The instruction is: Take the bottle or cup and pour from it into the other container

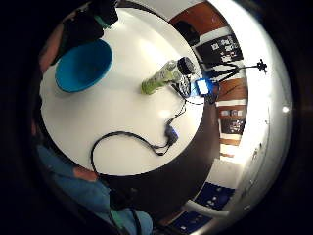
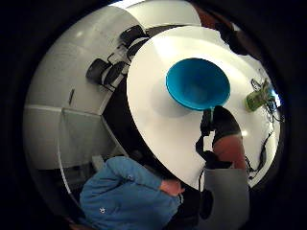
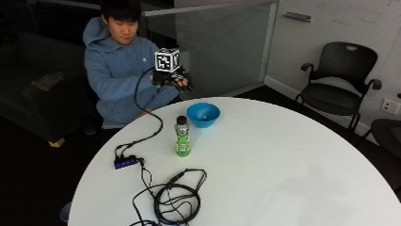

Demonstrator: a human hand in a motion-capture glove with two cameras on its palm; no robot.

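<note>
Nearest me on the round white counter (image 3: 282, 165), a green bottle (image 3: 182, 137) stands upright with its dark cap on. Just behind it sits the blue bowl (image 3: 204, 114). Beyond the counter's far edge, the gloved right hand (image 3: 172, 81) hangs raised, fingers relaxed, holding nothing.

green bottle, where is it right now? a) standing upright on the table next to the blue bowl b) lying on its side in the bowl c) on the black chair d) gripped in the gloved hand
a: in the outside view the green bottle stands upright on the white table, just in front of the blue bowl, while the gloved right hand is raised near the person's chest, away from it.
</note>
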